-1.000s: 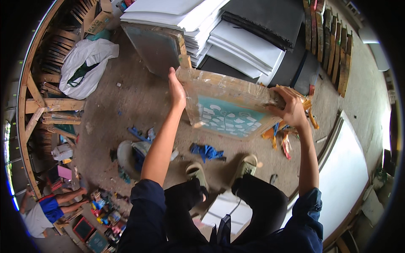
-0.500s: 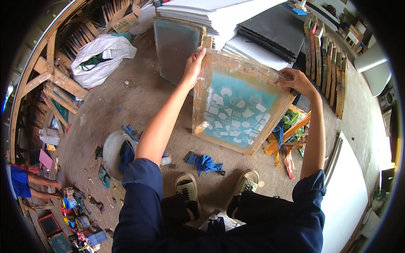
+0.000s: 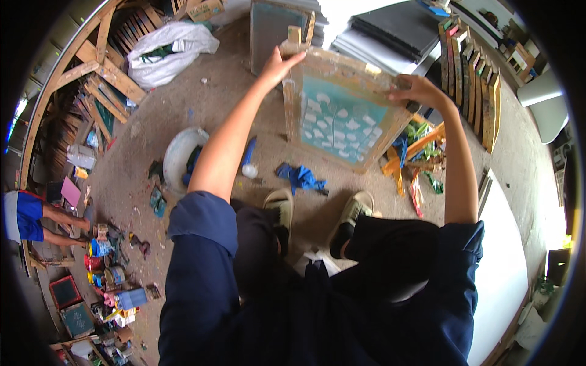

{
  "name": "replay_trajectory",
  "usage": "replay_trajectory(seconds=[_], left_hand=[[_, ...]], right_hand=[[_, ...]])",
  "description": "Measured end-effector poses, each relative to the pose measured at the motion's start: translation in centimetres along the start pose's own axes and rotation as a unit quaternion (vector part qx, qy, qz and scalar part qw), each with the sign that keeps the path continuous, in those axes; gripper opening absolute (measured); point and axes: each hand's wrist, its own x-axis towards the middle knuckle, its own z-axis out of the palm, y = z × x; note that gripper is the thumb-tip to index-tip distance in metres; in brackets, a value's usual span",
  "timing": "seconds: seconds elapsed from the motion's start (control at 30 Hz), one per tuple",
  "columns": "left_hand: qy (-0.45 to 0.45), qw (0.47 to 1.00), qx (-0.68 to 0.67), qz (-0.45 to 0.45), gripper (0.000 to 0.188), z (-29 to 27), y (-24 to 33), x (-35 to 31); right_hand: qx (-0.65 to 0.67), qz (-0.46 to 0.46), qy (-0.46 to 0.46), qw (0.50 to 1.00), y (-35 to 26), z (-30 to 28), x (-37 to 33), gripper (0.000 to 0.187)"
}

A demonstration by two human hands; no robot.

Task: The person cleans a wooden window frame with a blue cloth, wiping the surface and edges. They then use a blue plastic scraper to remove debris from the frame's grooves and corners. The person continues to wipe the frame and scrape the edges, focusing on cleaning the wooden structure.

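Both hands hold a screen-printing frame (image 3: pixel 343 122), tilted above the floor in front of me. Its wooden border is stained brown, and pale shapes show on the teal mesh. My left hand (image 3: pixel 281 67) grips the upper left corner, thumb over the top edge. At the upper right corner, my right hand (image 3: pixel 420 93) has its fingers closed on the border. A second, greyish screen frame (image 3: pixel 271 36) stands upright just beyond my left hand. Whether the held frame's lower edge touches the floor, I cannot tell.
Blue rag (image 3: pixel 302 177) and white basin (image 3: pixel 177 160) lie on the floor near my shoes. Scraps (image 3: pixel 421 143) sit right of the frame. Beyond are stacked dark sheets (image 3: pixel 397 27), leaning wooden frames (image 3: pixel 470 79) and a white sack (image 3: pixel 168 55). A person's legs (image 3: pixel 61 222) show at left.
The held frame has moved farther from me and tilts more, its mesh looking foreshortened. Both hands went with it, still gripping. My view has shifted, and the knees show more.
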Motion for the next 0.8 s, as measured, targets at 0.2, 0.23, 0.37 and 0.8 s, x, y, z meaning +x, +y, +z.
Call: replay_trajectory(seconds=[0.2,0.23,0.37,0.8], left_hand=[[0.009,0.997,0.082,0.012,0.086,0.8,-1.0,-2.1],[0.001,0.994,0.105,0.028,0.086,0.9,-1.4,-2.1],[-0.015,0.993,0.115,0.037,0.084,0.5,-4.0,-2.1],[-0.066,0.99,0.124,0.013,0.068,-0.8,-3.2,-4.7]], right_hand=[[0.005,0.008,0.005,1.0,-0.3,-0.2,1.0,0.086],[0.014,0.04,-0.022,0.999,-0.5,-0.5,1.0,0.088],[-0.06,0.026,-0.036,0.997,-3.5,0.9,1.6,0.095],[0.025,-0.008,-0.123,0.992,-7.3,1.1,0.5,0.069]])
